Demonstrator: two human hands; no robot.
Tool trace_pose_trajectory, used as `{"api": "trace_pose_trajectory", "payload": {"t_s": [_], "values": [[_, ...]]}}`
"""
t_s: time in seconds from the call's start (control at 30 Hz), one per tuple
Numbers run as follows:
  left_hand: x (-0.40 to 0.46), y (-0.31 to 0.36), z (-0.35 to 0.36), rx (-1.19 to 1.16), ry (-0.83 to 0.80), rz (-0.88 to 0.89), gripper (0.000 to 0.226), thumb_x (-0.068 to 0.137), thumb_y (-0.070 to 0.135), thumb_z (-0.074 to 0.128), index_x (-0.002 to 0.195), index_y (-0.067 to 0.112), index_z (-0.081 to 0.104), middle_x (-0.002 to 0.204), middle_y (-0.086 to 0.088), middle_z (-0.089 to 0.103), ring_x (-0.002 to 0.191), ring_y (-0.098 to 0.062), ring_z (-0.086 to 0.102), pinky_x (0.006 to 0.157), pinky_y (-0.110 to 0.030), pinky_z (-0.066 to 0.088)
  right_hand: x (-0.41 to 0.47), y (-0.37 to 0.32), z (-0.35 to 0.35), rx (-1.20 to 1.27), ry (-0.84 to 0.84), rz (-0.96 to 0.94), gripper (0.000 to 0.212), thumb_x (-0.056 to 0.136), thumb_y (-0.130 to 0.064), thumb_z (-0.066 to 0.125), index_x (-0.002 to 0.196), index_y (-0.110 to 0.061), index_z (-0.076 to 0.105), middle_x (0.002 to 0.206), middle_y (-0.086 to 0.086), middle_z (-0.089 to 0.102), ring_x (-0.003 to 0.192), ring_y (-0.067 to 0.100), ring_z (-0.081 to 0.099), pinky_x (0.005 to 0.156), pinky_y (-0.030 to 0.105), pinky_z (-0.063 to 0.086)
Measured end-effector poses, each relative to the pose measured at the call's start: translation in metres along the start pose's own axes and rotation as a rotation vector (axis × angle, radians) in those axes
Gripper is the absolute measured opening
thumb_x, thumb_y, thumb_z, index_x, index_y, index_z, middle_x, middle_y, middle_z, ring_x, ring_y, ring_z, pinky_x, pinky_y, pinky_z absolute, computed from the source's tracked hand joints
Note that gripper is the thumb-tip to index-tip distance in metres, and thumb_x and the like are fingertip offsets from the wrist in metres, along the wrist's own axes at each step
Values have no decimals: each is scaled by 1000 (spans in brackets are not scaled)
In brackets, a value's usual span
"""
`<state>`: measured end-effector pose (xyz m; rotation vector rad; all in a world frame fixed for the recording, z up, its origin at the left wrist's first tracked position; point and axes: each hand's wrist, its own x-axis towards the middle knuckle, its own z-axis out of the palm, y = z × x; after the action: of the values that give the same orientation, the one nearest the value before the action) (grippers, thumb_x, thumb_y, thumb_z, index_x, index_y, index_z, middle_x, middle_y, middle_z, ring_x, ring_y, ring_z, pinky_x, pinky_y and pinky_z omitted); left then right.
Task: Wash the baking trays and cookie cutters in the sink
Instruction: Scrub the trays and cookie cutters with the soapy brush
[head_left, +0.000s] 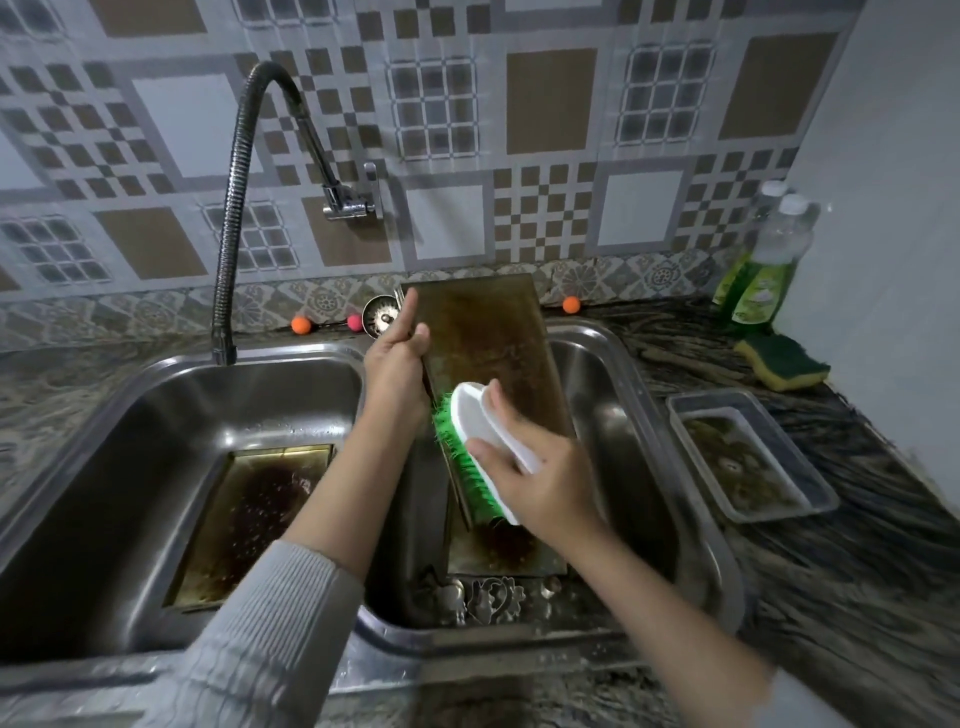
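Observation:
A long, stained baking tray (488, 338) stands tilted up in the right sink basin (613, 395). My left hand (397, 358) grips its left edge near the top. My right hand (524, 467) holds a white scrubbing brush (488, 441) with green bristles, pressed against the tray's lower half. Another dirty tray (260, 514) lies flat in the left basin (130, 441). Several metal cookie cutters (488, 597) sit at the near end of the right basin. A third tray (748, 452) rests on the counter to the right.
A flexible faucet (234, 218) arches over the left basin. Two green dish soap bottles (763, 265) and a yellow-green sponge (782, 361) stand at the back right corner of the dark counter. A sink strainer (382, 312) and small orange and pink balls lie along the backsplash.

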<state>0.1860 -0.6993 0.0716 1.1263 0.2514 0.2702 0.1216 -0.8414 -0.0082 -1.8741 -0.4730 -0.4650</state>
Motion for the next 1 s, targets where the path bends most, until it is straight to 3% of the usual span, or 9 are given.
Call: {"api": "trace_pose_trajectory", "payload": {"t_s": [0.1,0.2,0.33,0.47,0.53,0.63,0.73,0.87,1.0], "values": [[11,10,-15,-70,-14,-46,43,92,-6,46,118,25,62,150,-6,38,137,-21,38,113,-47,32,19,29,-29,-137,35,164,57,84,-32,69,136,-24,47,98,-7,68,81,11,67,64,12,46],[7,12,-16,10,18,-69,41,92,-2,48,113,29,64,146,-6,44,133,-23,43,110,-49,36,46,42,-58,-264,141,346,53,87,-34,66,136,-23,49,99,8,71,84,17,63,57,13,35],[-7,1,2,131,25,-63,43,92,1,53,125,27,60,127,-6,61,110,-18,57,104,-45,43,41,5,-41,-39,21,220,55,79,-50,65,131,-35,50,115,4,63,96,8,60,73,8,45],[-16,-1,18,177,7,-51,40,95,11,56,133,21,53,133,0,56,118,-11,52,97,-26,47,13,-4,-16,14,-104,151,56,65,-73,63,117,-64,46,123,-7,50,109,-7,51,90,10,40],[-15,-2,22,200,-13,-121,41,93,25,59,134,20,54,139,-5,52,129,-20,47,108,-39,40,8,1,-12,8,-121,150,55,64,-64,71,112,-71,45,127,-5,48,121,1,45,101,18,38],[-15,-1,24,223,-62,-249,53,91,41,57,136,13,50,149,-12,39,137,-34,35,110,-53,32,4,1,-10,63,-106,224,51,69,-35,74,97,-71,53,120,-3,48,118,8,48,102,27,44],[-16,-5,21,167,-156,-288,56,90,45,56,136,13,48,143,-9,46,132,-29,42,106,-54,36,1,-2,-9,74,-91,253,43,69,-36,70,106,-55,62,119,-5,49,114,5,50,91,13,43],[-16,-15,4,243,-282,-230,46,90,44,57,129,20,57,132,-3,58,125,-22,50,105,-48,39,0,4,-15,69,-5,314,47,78,-9,69,120,-29,61,115,0,52,110,9,53,88,5,42],[-22,-41,-29,417,-60,-157,42,93,27,59,134,19,54,127,-6,61,116,-20,58,104,-41,44,0,7,-27,117,47,370,47,82,0,65,121,-26,62,108,6,52,97,3,55,82,3,43]]}}
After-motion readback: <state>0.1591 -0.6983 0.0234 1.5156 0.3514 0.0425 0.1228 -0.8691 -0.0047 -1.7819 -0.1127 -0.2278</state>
